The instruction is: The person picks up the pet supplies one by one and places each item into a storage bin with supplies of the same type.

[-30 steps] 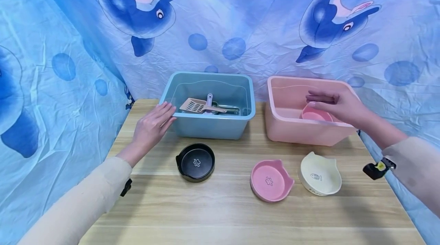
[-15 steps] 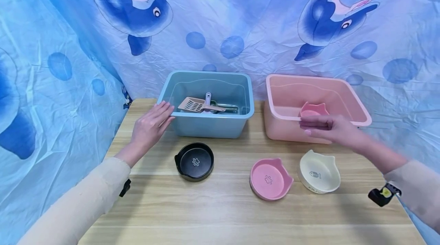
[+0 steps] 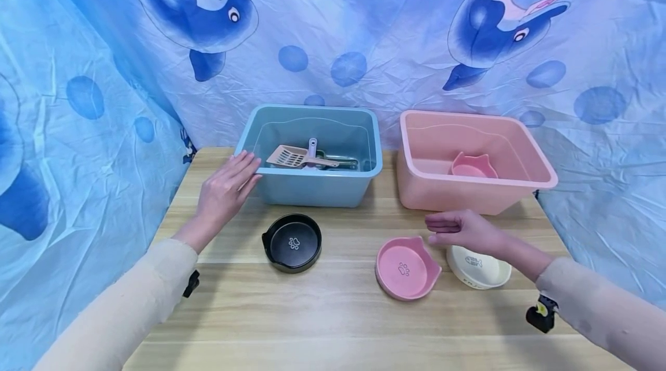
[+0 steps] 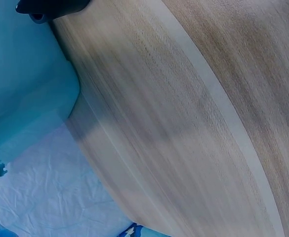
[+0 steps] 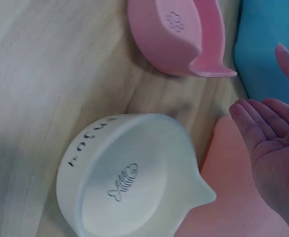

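Note:
My left hand (image 3: 224,192) rests with straight fingers on the near left corner of the blue bin (image 3: 312,190). In the head view, my right hand (image 3: 465,232) hovers over the far edge of the cream cat-ear bowl (image 3: 481,270), partly hiding it. The right wrist view shows that hand (image 5: 277,148) with its fingers extended and nothing in it. Left of it lies a pink cat-ear bowl (image 3: 403,273) with a paw print. Another pink cat-ear bowl (image 3: 472,167) sits inside the pink bin (image 3: 447,197). A black cat-ear bowl (image 3: 293,247) lies before the blue bin.
Inside the blue bin are a beige slotted litter scoop (image 3: 291,156), a lilac-handled one (image 3: 312,147) and a dark green item (image 3: 340,161). The wooden table (image 3: 291,325) carries everything. Blue dolphin-print cloth (image 3: 322,30) hangs behind and at the sides.
My right hand has come from above the pink bin, toward me and left, to over the cream bowl. The pink bowl in that bin is now uncovered. My left hand stays at the blue bin.

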A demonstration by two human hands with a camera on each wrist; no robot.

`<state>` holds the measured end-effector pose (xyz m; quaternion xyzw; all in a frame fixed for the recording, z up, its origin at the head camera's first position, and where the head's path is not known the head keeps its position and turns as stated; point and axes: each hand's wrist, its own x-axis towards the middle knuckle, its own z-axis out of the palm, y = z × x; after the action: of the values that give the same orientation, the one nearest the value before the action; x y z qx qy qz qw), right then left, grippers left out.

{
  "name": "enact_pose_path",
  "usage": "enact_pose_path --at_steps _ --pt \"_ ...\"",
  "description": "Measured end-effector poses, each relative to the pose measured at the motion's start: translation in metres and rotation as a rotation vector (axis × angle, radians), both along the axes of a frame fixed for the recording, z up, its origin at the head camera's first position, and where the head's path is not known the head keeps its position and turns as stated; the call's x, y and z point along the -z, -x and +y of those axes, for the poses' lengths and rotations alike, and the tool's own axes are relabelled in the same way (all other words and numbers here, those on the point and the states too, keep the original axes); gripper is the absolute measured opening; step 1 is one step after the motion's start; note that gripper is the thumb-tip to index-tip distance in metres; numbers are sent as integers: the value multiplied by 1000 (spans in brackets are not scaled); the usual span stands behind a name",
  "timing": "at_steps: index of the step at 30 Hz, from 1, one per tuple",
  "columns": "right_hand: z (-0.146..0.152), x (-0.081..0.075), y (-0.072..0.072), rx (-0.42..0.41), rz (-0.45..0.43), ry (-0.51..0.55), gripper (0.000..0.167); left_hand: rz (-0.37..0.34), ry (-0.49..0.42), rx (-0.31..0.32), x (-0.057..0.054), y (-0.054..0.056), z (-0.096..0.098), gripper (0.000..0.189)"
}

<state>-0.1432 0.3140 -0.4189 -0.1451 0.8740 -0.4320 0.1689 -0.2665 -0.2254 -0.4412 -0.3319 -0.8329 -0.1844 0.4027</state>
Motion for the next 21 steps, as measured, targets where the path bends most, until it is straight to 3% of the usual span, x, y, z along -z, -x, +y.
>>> enact_pose_path --at_steps 21 --pt "16 21 -14 51 -50 32 62 -11 23 -18 -2 -3 1 48"
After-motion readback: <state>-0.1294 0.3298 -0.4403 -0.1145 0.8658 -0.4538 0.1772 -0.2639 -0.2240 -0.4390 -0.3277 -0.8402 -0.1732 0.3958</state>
